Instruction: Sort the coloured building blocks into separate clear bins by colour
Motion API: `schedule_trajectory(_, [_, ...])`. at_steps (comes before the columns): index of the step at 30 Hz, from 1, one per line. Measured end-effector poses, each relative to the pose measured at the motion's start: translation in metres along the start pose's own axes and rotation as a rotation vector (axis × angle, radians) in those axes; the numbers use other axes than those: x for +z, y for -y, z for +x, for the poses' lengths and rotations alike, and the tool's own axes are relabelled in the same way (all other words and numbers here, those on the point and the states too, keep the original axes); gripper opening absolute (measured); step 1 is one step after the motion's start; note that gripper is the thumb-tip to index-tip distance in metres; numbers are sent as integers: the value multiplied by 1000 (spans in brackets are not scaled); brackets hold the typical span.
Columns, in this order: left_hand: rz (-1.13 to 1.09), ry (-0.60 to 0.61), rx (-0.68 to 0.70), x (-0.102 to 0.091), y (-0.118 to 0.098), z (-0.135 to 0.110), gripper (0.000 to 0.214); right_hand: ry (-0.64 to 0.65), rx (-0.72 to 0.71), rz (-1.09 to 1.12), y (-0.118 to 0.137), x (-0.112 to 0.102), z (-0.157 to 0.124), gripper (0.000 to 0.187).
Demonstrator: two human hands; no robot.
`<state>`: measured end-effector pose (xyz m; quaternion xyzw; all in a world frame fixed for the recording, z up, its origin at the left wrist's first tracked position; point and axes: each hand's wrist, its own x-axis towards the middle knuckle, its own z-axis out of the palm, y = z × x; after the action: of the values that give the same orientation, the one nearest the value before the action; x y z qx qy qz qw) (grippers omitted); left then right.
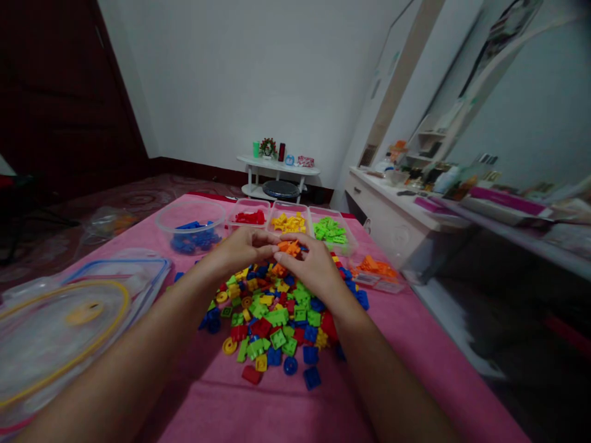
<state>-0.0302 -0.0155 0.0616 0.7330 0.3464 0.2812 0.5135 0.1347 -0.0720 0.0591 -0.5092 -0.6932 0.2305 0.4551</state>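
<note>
Orange toy bricks (290, 248) sit between my two hands, above the far side of a mixed pile of toy bricks (277, 317). My right hand (313, 261) is closed around them, thumb toward me. My left hand (247, 249) meets it from the left, its fingertips pressed together at the orange bricks; whether it grips one of them is partly hidden. Beyond the hands stand clear containers: a round bowl with blue bricks (196, 237), then boxes with red bricks (250, 217), yellow bricks (289, 223) and green bricks (330, 231). Orange bricks (376, 267) lie in a box at right.
Clear lids with yellow and blue rims (115, 301) lie stacked at the left of the pink-covered table (258, 412). A white side table (277, 165) with small ornaments stands by the wall. At right is a white dresser (392, 209) crowded with bottles.
</note>
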Motion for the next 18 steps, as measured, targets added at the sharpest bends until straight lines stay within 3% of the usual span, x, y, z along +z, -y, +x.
schedule_trajectory(5, [74,-111,62,3,-2,0,26,22,120,140,3,-7,2,39])
schedule_trajectory(10, [46,-201,-90,2,-15,-5,32,10,278,256,8,-26,5,44])
schedule_trajectory(14, [-11,-213,-139,2,-23,-9,34,-98,198,141,6,-39,7,37])
schedule_trajectory(18, [-14,-170,-104,2,-19,-8,32,52,174,25,2,-37,6,37])
